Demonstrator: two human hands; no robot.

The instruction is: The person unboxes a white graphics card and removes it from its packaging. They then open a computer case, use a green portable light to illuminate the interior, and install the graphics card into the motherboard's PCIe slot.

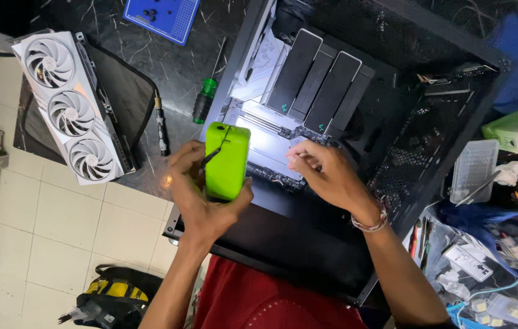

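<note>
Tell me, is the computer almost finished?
Partly. Done: the motherboard already sits inside the open black case. In hand: the left hand has its grip on a bright green device held over the board, while the right hand pinches something too small to tell. Left: the white three-fan graphics card lies outside on the table, and the screwdrivers lie unused.

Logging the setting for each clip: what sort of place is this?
Probably a computer repair or assembly bench: an open black PC case, a white three-fan graphics card and a green-handled screwdriver lie on a dark worktop.
</note>
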